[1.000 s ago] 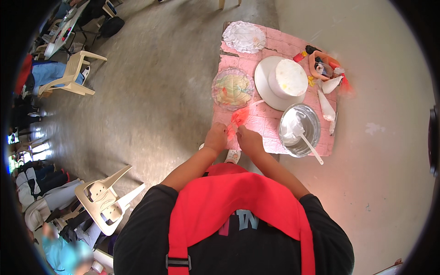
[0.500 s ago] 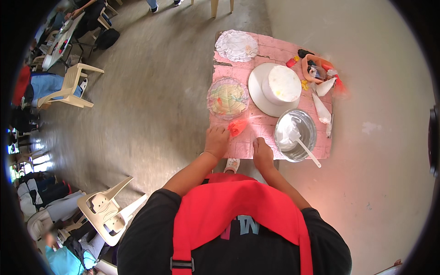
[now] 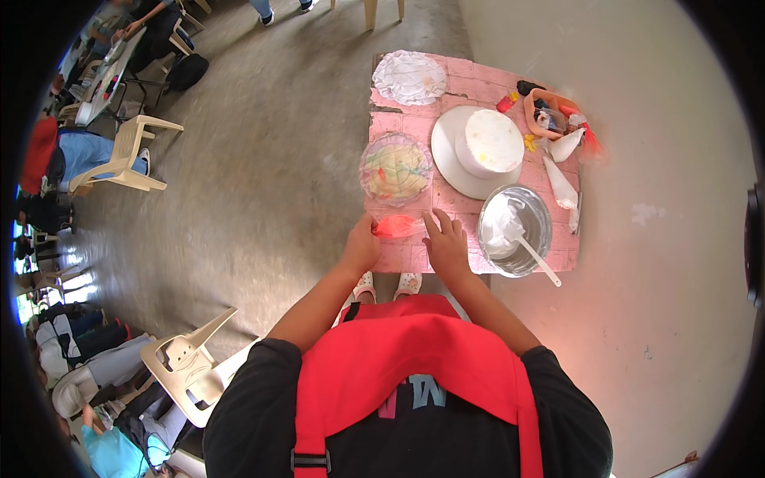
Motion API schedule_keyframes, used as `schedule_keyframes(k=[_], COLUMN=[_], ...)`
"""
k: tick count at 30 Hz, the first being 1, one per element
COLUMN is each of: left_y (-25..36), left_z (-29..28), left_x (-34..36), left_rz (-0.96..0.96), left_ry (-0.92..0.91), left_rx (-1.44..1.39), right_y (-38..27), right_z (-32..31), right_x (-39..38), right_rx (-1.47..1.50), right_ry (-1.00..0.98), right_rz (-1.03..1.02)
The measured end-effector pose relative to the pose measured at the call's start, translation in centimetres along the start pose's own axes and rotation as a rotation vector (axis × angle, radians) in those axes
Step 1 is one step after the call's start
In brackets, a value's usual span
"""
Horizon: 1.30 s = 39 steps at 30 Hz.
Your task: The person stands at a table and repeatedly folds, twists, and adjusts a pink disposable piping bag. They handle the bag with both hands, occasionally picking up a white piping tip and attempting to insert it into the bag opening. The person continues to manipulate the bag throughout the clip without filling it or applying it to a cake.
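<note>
Clock centred on the red bag (image 3: 394, 228), at the near part of the pink table (image 3: 406, 258); contact with the tabletop unclear. Left hand (image 3: 363, 245), 9 o'clock: pinching the bag's left end. Right hand (image 3: 448, 245), 3 o'clock: fingers spread, near its clear end; touch cannot be told. Metal bowl (image 3: 539, 219) with spatula (image 3: 542, 263), 3 o'clock. Multicoloured ruffled round (image 3: 396, 169), 12. White cake (image 3: 494, 142), between 1 and 2. Orange tray (image 3: 531, 119), 2.

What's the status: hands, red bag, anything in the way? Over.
Left hand holding red bag at its left end. Right hand open by the other end, contact unclear. Nothing blocking between them; metal bowl right of right hand.
</note>
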<state>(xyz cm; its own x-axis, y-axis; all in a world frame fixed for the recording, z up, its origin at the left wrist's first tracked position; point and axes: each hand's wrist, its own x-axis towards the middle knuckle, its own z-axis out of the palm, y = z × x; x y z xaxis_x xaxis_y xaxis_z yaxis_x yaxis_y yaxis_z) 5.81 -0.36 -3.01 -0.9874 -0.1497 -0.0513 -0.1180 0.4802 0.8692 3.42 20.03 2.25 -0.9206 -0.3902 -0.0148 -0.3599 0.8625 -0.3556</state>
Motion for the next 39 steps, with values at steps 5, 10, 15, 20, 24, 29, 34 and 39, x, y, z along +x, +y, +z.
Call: schedule_keyframes(k=[5, 10, 15, 20, 24, 29, 34, 39], left_y=[0.6, 0.3, 0.6, 1.2, 1.2, 0.4, 0.3, 1.4], left_z=[-0.3, -0.6, -0.3, 1.6, 1.7, 2.4, 1.4, 1.2], left_x=[0.0, 0.0, 0.0, 0.3, 0.3, 0.2, 0.2, 0.0], left_rz=[-0.066, -0.214, -0.19, -0.181, -0.166, -0.102, -0.221, -0.249], left_ry=[-0.055, -0.089, -0.032, 0.006, -0.045, -0.045, -0.076, -0.105], left_rx=[-0.03, -0.043, 0.063, 0.043, 0.095, 0.128, 0.105, 0.19], right_y=[1.2, 1.6, 0.6, 0.1, -0.9, -0.6, -0.3, -1.8], right_z=[2.2, 3.1, 2.4, 3.3, 3.3, 4.5, 2.8, 2.4], right_x=[2.0, 2.6, 2.8, 2.6, 2.3, 2.4, 2.7, 2.4], right_rx=[-0.062, -0.009, 0.181, 0.385, 0.223, 0.026, 0.411, 0.282], right_ry=[0.003, -0.051, -0.137, -0.203, -0.158, -0.131, -0.086, -0.149], right_rz=[-0.056, -0.025, 0.103, 0.123, 0.136, 0.168, 0.325, 0.144])
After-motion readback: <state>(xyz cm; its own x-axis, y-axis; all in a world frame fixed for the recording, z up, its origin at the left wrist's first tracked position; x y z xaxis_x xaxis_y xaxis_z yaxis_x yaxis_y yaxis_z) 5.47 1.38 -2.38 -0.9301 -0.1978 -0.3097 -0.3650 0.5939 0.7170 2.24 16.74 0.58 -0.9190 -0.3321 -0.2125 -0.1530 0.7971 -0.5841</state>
